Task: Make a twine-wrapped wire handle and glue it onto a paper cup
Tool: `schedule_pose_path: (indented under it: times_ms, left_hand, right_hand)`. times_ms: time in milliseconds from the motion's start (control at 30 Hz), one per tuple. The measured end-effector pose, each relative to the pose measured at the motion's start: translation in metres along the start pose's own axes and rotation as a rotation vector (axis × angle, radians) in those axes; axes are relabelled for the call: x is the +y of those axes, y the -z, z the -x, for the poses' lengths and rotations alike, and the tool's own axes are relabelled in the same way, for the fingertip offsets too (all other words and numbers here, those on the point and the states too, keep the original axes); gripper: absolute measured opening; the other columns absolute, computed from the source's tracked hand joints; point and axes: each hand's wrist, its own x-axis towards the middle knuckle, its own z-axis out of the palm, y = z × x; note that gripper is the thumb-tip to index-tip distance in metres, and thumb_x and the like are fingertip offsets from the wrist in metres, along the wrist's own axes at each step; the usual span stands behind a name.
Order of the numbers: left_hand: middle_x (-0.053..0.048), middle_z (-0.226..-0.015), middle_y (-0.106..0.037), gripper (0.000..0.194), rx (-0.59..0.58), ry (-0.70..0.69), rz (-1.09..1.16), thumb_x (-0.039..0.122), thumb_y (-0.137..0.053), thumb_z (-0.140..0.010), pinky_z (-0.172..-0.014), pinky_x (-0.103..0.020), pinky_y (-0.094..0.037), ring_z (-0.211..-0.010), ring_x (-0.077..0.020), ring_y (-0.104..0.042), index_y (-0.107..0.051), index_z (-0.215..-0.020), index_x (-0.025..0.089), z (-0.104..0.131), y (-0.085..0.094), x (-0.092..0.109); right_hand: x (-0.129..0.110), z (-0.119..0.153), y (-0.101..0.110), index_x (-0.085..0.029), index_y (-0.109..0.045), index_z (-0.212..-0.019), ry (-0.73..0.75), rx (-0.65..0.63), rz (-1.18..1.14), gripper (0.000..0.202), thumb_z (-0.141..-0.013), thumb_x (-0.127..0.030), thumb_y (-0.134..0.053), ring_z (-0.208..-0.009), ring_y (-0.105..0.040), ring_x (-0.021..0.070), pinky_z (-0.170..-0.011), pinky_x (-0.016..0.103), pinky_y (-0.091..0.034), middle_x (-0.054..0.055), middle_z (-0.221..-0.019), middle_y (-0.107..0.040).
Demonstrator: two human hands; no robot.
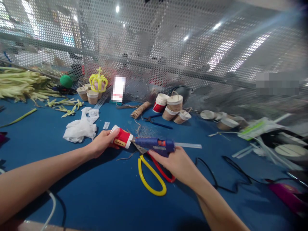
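Note:
My left hand (103, 142) grips a small red and white paper cup (122, 138), tipped on its side with its base toward the right. In my right hand (176, 163) is a blue glue gun (155, 144), a clear glue stick jutting from its back. The gun's nozzle meets or nearly meets the cup's base; I cannot tell whether they touch. Below the gun, scissors (151, 176) with one yellow and one red handle lie on the blue table, their blades partly hidden. A thin piece of twine (127, 158) lies beside them.
Crumpled white tissue (80, 128) lies left of the cup. Behind are a twine roll (141, 109), blue-handled pliers (158, 123) and several twine-wrapped cups (174, 104). A black cable (214, 176) winds across the right side. Pale green husks (21, 83) are heaped far left, before a perforated metal screen (144, 41).

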Motion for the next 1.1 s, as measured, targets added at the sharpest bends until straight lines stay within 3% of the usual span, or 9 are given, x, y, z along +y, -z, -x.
schedule_pose_path:
  times_ms: [167, 333, 533, 767, 1000, 1100]
  left_hand:
    - [-0.009, -0.076, -0.067, 0.038, -0.006, -0.003, 0.013, 0.045, -0.055, -0.072, -0.054, -0.020, -0.044, -0.064, -0.0134, -0.058, -0.063, -0.083, 0.010, 0.0003, 0.0009, 0.0000]
    - [-0.009, -0.077, -0.068, 0.038, 0.000, 0.006, 0.014, 0.046, -0.055, -0.072, -0.056, -0.021, -0.044, -0.065, -0.0142, -0.059, -0.064, -0.082, 0.010, 0.0002, 0.0005, -0.0002]
    - [-0.009, -0.077, -0.068, 0.038, 0.000, 0.005, 0.018, 0.046, -0.056, -0.071, -0.056, -0.021, -0.044, -0.065, -0.0139, -0.058, -0.066, -0.081, 0.011, -0.0004, 0.0009, -0.0007]
    - [-0.009, -0.078, -0.068, 0.037, -0.004, 0.001, 0.016, 0.046, -0.055, -0.072, -0.057, -0.021, -0.044, -0.066, -0.0137, -0.058, -0.066, -0.083, 0.012, -0.0005, 0.0015, -0.0024]
    - [-0.011, -0.078, -0.067, 0.041, 0.012, 0.010, 0.029, 0.047, -0.057, -0.070, -0.058, -0.022, -0.044, -0.065, -0.0142, -0.058, -0.065, -0.084, 0.009, 0.0003, 0.0003, -0.0011]
    - [-0.011, -0.079, -0.067, 0.041, 0.007, 0.008, 0.024, 0.047, -0.056, -0.070, -0.058, -0.022, -0.044, -0.065, -0.0140, -0.058, -0.065, -0.085, 0.009, 0.0006, 0.0005, -0.0011]
  right_hand:
    - [0.0023, -0.0001, -0.0024, -0.017, -0.065, -0.072, 0.005, 0.031, 0.027, 0.016, -0.072, -0.027, -0.052, -0.067, -0.064, 0.0215, -0.062, 0.032, -0.050, 0.006, -0.068, -0.068]
    - [-0.0022, 0.0005, -0.0008, -0.017, -0.066, -0.073, -0.004, 0.000, 0.011, 0.016, -0.072, -0.026, -0.053, -0.062, -0.064, 0.0198, -0.057, 0.029, -0.050, 0.005, -0.068, -0.069]
    - [-0.0034, -0.0018, 0.0018, -0.016, -0.066, -0.074, -0.013, 0.006, 0.035, 0.017, -0.072, -0.025, -0.053, -0.067, -0.064, 0.0213, -0.065, 0.033, -0.050, 0.008, -0.068, -0.068]
    - [0.0015, 0.0005, -0.0020, -0.018, -0.065, -0.075, -0.003, -0.018, -0.024, 0.016, -0.072, -0.029, -0.054, -0.067, -0.064, 0.0187, -0.062, 0.029, -0.051, 0.004, -0.073, -0.069]
    - [-0.0007, -0.0016, 0.0013, -0.018, -0.066, -0.073, 0.006, 0.043, 0.026, 0.015, -0.071, -0.025, -0.053, -0.070, -0.065, 0.0222, -0.066, 0.032, -0.051, 0.007, -0.072, -0.069]
    - [0.0006, -0.0002, -0.0002, -0.018, -0.065, -0.072, -0.020, 0.003, -0.014, 0.015, -0.071, -0.028, -0.054, -0.064, -0.064, 0.0196, -0.059, 0.029, -0.051, 0.004, -0.069, -0.068]
